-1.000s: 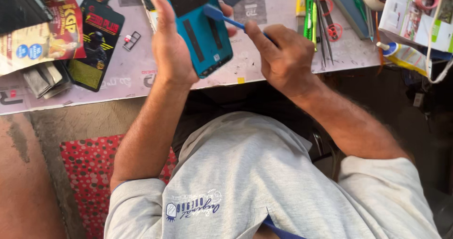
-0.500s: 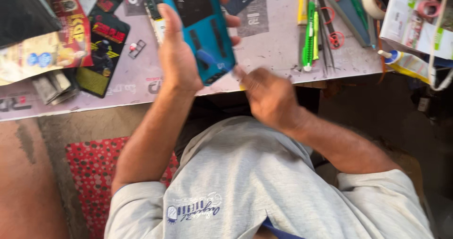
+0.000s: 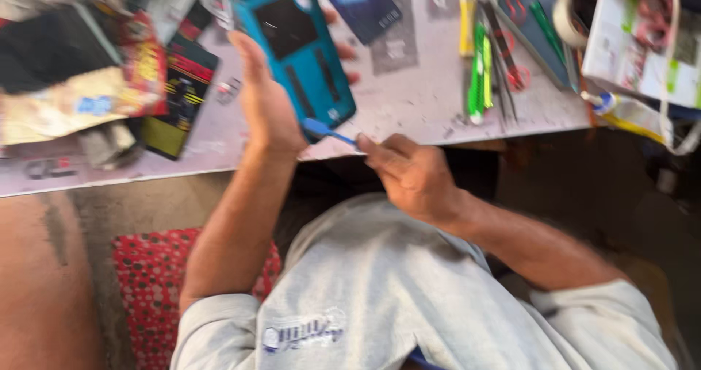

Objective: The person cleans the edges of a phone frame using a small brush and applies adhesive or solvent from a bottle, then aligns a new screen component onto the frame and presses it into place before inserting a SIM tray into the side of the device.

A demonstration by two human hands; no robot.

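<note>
A teal phone back cover (image 3: 296, 48) is clasped upright in the left hand (image 3: 266, 103) above the worktable (image 3: 409, 107). A thin blue pry tool (image 3: 328, 131), pinched in the right hand (image 3: 412, 176), has been drawn from mid-cover down to its lower corner, suggesting prying has shifted there.

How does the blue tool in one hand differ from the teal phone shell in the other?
The blue tool is thin and small; the teal phone shell is broad and flat. The right hand pinches the tool by its end; the left hand grips the shell's edge. Both are bluish.
</note>
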